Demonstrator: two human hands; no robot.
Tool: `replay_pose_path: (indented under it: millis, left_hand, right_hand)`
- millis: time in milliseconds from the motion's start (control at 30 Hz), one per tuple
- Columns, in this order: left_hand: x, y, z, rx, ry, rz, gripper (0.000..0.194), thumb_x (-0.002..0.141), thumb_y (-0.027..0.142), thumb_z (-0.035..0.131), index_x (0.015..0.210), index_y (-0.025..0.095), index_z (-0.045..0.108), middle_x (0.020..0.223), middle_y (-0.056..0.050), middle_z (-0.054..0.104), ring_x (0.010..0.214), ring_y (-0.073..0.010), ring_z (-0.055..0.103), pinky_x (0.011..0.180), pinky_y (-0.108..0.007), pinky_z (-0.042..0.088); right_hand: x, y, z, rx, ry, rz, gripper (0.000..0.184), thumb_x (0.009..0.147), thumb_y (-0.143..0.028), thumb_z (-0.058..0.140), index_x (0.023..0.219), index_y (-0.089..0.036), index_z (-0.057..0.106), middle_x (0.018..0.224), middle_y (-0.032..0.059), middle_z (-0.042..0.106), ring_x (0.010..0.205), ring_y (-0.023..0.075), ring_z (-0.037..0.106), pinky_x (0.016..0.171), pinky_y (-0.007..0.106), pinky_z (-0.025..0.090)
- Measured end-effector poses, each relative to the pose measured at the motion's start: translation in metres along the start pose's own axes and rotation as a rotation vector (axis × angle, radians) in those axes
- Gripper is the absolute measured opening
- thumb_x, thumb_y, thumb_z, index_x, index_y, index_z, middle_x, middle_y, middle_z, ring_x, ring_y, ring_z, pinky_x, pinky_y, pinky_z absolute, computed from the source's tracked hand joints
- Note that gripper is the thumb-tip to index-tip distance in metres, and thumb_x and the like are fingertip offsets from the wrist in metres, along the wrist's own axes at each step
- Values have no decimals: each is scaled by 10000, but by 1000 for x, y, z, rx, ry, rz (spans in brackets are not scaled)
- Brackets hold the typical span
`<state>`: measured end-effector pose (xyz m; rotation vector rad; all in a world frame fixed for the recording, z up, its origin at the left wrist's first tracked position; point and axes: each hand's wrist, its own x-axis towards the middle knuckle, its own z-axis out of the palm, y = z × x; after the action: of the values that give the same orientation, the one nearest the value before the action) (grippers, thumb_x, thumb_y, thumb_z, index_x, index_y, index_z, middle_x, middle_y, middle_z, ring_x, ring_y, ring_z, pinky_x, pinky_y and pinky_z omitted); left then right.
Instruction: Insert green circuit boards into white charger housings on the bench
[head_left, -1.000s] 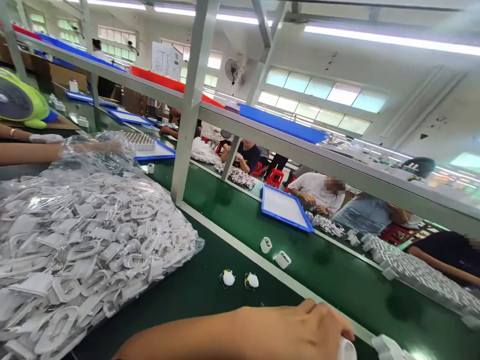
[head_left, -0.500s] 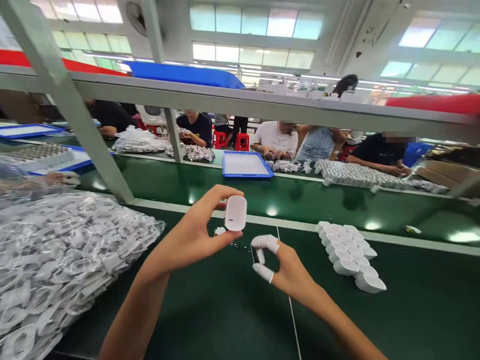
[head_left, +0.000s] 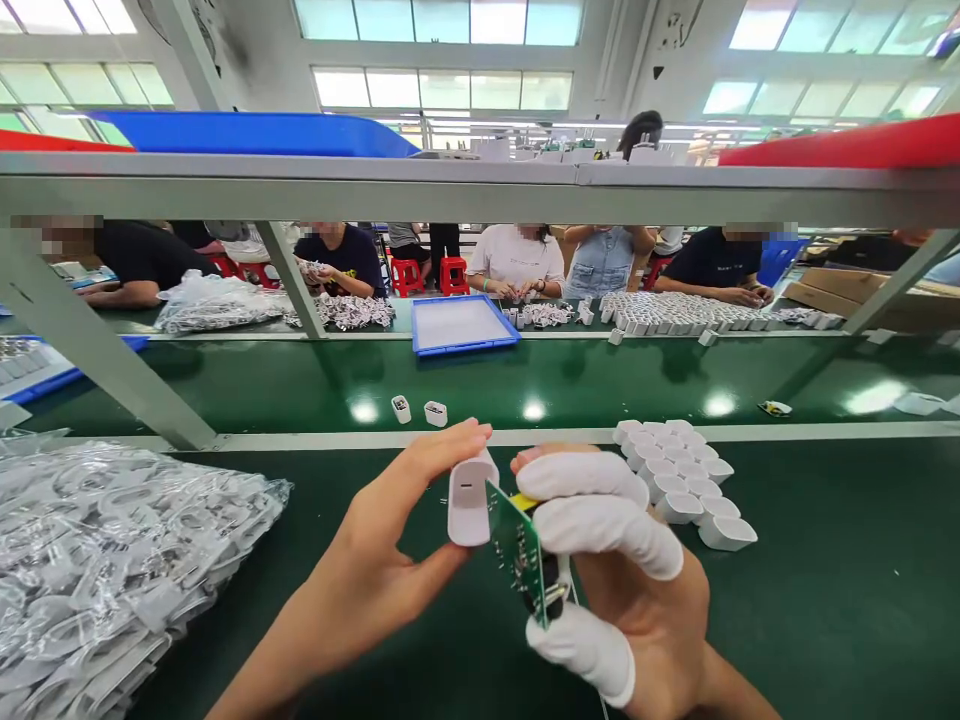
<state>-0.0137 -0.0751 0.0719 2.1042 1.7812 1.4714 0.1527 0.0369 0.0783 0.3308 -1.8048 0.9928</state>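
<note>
My left hand [head_left: 397, 560] grips a small white plastic housing [head_left: 469, 518] between thumb and fingers, its open end and a small slot turned toward me. White finger covers sit on the fingers and thumb of my right hand [head_left: 637, 570], which holds a green circuit board [head_left: 517, 545] with a yellow part and dark components on it. The board's upper left edge is right at the housing's open side; whether they touch I cannot tell. Several white housings [head_left: 679, 480] stand in a tight cluster on the green table to the right.
A clear bag of white plastic parts [head_left: 112, 570] fills the left. Two filled housings [head_left: 435, 413] lie on the green belt [head_left: 562, 385], beyond a pale rail. A blue-rimmed tray [head_left: 465, 325] is farther back. Grey frame posts [head_left: 112, 340] and a shelf cross the view. Co-workers sit opposite.
My right hand has brought the circuit board up beside the housing in my left hand. The housing has lowered a little and turned. The head view has levelled and shifted.
</note>
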Motion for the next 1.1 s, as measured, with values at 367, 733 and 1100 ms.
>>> replay_pose_path:
  millis: [367,733,1100]
  left_hand:
    - [0,3,13,-28,116,55,636,828,96,640,1406,283,453,1460,-4,499,1343,-183,484,1150,-283,413]
    - [0,7,17,-33,153,48,668,803,65,638,1411,271,455,1451,6,510,1327,-172,502,1134,-252,426]
    - [0,6,19,-51,144,33,673,805,65,646,1411,281,447,1456,19,498,1333,-154,490,1142,-220,409]
  right_hand:
    - [1,5,10,-235,35,-103,301,828,-125,673,1107,-166,570,1141,63,629,1125,187,591,1063,310,475]
    - [1,9,17,-199,73,-110,383,791,-98,666,1151,-173,563,1120,95,635,1113,214,598,1034,387,498]
    - [1,10,21,-165,105,-106,456,793,-89,641,1215,-204,514,1098,95,615,1110,237,596,1026,441,497]
